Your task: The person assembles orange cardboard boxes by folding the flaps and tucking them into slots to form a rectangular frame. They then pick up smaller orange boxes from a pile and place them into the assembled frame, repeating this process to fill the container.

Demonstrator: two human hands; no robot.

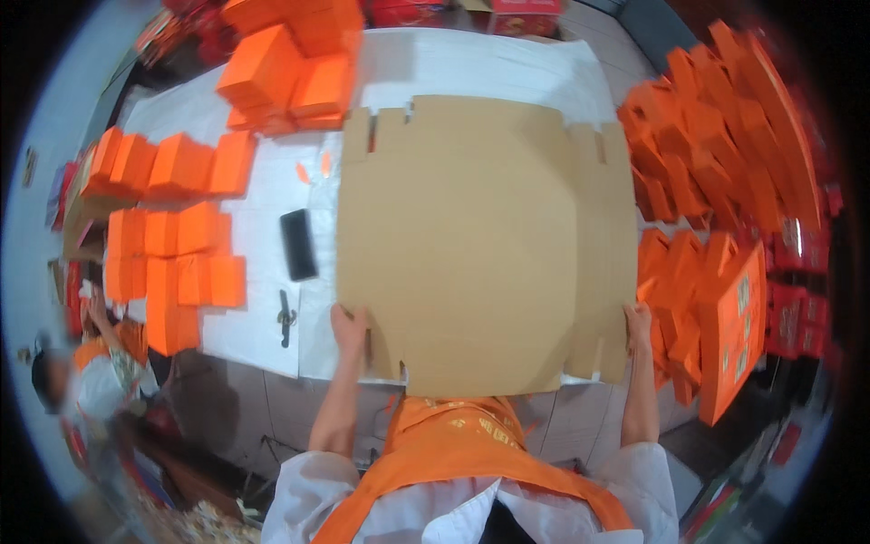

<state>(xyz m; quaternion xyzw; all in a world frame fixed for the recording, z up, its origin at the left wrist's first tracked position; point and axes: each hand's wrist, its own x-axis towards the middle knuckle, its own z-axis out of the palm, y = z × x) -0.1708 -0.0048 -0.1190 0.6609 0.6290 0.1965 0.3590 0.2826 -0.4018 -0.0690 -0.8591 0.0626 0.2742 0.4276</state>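
Observation:
A large flat sheet of brown cardboard [462,245], slotted along its side edges, lies before me and overhangs the near edge of the white-covered table [381,68]. My left hand [350,328] grips its lower left edge, thumb on top and the other fingers out of sight beneath. At the lower right edge my right hand [638,325] holds the same sheet, fingers closed on its rim. To the left of the sheet are a black phone [297,246] and a dark-handled cutter [285,319]. Two small orange scraps [304,173] rest beyond the phone.
Stacks of orange boxes [177,245] cover the table's left side, with a taller pile [294,72] at the far left. More orange boxes [702,308] stand in leaning rows on the right. A co-worker [100,363] in an orange apron is at the left.

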